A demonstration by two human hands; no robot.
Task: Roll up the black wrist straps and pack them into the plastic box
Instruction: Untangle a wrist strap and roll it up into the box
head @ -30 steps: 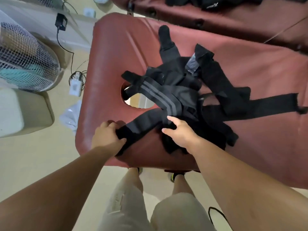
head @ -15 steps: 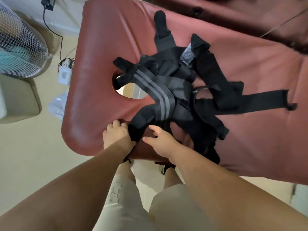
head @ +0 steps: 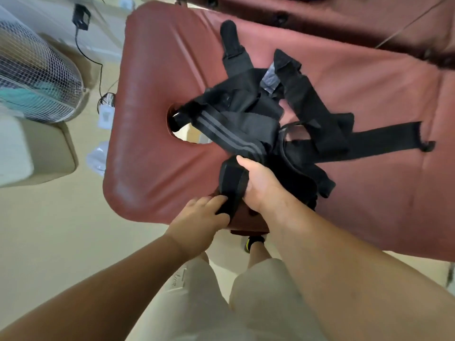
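Note:
A tangled pile of black wrist straps (head: 290, 124) lies on the red massage table (head: 152, 168), one of them with grey stripes (head: 229, 136). The near end of one black strap (head: 232, 183) is folded over at the table's front edge. My left hand (head: 199, 217) pinches its lower end. My right hand (head: 261, 183) grips the folded part from the right, thumb on top. No plastic box is in view.
The table has a face hole (head: 182, 134) left of the pile. A second red table (head: 344, 18) stands behind. A fan (head: 37, 77) and a beige cushion (head: 37, 153) stand on the left, with a cable and plug (head: 105, 116) on the floor.
Both hands moved together on the strap's near end. The end, flat a second ago, is now folded over and held between them.

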